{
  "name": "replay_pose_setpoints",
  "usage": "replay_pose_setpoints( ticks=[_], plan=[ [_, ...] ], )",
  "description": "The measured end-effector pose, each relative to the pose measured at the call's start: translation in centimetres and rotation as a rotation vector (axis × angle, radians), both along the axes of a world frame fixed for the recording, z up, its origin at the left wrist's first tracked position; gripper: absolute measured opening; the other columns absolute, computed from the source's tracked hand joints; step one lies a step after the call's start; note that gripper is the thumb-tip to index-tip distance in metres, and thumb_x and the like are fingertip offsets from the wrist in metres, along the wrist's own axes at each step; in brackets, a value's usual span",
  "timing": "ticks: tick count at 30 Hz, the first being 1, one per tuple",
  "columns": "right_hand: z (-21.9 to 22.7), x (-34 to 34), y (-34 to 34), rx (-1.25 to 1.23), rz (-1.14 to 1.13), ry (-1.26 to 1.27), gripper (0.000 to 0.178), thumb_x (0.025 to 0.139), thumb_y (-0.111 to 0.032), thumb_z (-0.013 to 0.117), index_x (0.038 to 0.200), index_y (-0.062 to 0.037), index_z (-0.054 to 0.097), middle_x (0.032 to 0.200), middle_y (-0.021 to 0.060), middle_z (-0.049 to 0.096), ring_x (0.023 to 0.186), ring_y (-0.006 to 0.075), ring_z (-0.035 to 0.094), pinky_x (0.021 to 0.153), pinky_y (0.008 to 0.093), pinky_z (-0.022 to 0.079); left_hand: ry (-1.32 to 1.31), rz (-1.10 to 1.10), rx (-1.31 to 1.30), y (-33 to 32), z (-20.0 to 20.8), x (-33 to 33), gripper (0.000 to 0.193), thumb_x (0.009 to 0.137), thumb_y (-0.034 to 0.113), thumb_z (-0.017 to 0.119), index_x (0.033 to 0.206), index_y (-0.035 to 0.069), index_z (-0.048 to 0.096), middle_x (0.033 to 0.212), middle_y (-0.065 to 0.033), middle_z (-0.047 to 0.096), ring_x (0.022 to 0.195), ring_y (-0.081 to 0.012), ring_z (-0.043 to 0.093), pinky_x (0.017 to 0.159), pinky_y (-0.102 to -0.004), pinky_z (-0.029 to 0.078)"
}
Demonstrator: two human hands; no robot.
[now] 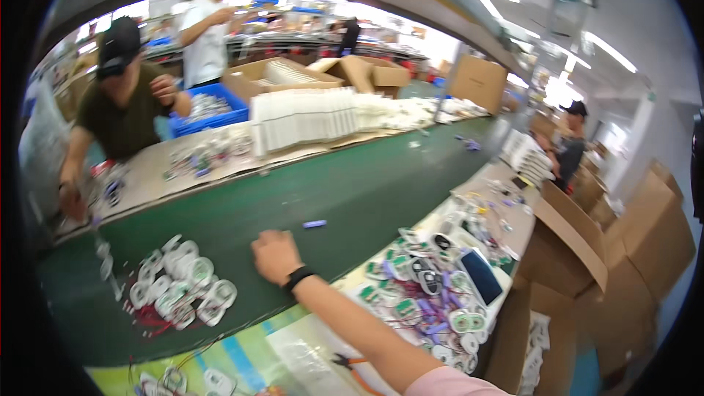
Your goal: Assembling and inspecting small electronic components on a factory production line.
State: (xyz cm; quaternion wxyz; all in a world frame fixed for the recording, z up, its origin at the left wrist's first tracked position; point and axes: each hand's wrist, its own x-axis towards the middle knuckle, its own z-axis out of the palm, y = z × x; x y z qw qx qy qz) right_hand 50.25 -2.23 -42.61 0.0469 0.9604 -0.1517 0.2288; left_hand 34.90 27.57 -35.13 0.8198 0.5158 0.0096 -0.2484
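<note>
My right hand point(277, 257), with a black band at the wrist, reaches over the green conveyor belt point(352, 194). Its fingers point down and away and are smeared, so their grip cannot be made out. A purple cylindrical battery cell point(314, 224) lies on the belt just right of the fingertips, apart from them. To the left of the hand is a heap of round white plastic parts point(183, 279) with green circuit boards and red wires. My left hand is out of view.
More round parts, boards and purple cells point(422, 286) crowd the right-hand bench beside a dark-screened device point(480, 277). Orange-handled pliers point(359, 374) lie near my forearm. Open cardboard boxes point(565, 235) stand right. Across the belt, a person point(125, 114) works by a blue bin point(213, 119).
</note>
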Motion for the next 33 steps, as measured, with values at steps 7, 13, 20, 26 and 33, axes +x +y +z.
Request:
replay_pose_setpoints(
  ticks=[7, 13, 20, 26, 33],
  plan=[
    [0.1, -1.4, -3.9, -0.002, -0.376, 0.081, 0.025, 0.074, -0.019, 0.061, 0.096, -0.0079, 0.057, 0.103, 0.01, 0.052, 0.1, 0.028, 0.052, 0.078, 0.0476, 0.043, -0.018, -0.105, 0.043, 0.2, 0.9, -0.2, 0.013, 0.093, 0.012, 0.054, 0.087, 0.001, 0.058, 0.072, -0.001, 0.054, 0.063, -0.0067, 0.044, 0.057, -0.0206, 0.034],
    [-0.4, -1.8, -6.6, -0.004, -0.618, 0.013, 0.027, 0.075, -0.014, 0.058, 0.101, -0.0077, 0.052, 0.102, 0.0115, 0.052, 0.098, 0.0306, 0.053, 0.077, 0.0481, 0.044, -0.016, -0.109, 0.024, 0.3, 1.3, -0.5, 0.015, 0.093, 0.014, 0.054, 0.088, 0.001, 0.059, 0.072, -0.0005, 0.056, 0.062, -0.0062, 0.045, 0.057, -0.0203, 0.036],
    [0.7, -3.2, -7.2, 0.4, -0.508, 0.123, 0.029, 0.079, -0.02, 0.054, 0.101, -0.0015, 0.054, 0.098, 0.0241, 0.062, 0.09, 0.0418, 0.06, 0.083, 0.0485, 0.048, -0.057, -0.113, -0.021, 1.1, 1.3, -1.3, 0.017, 0.095, 0.015, 0.05, 0.089, 0.001, 0.057, 0.074, -0.002, 0.055, 0.064, -0.0081, 0.047, 0.058, -0.0212, 0.037],
    [1.9, -5.0, -8.0, 0.071, -0.422, 0.194, 0.031, 0.076, -0.033, 0.064, 0.094, -0.0073, 0.066, 0.107, 0.0164, 0.054, 0.103, 0.0333, 0.052, 0.081, 0.0462, 0.048, -0.066, -0.218, -0.088, 1.3, -3.0, -0.2, 0.02, 0.094, 0.015, 0.053, 0.107, 0.0, 0.055, 0.084, -0.0037, 0.061, 0.075, -0.0096, 0.057, 0.068, -0.0221, 0.046],
    [6.4, -7.4, 0.5, 1.088, 0.443, -0.098, 0.016, 0.09, -0.016, 0.056, 0.089, -0.0004, 0.053, 0.073, 0.0049, 0.055, 0.066, 0.0109, 0.053, 0.061, 0.0267, 0.044, 0.068, -0.123, -0.318, 1.6, -2.2, 1.1, 0.021, 0.097, 0.013, 0.044, 0.109, -0.002, 0.052, 0.112, -0.0135, 0.06, 0.107, -0.0189, 0.057, 0.092, -0.0304, 0.045]
  ],
)
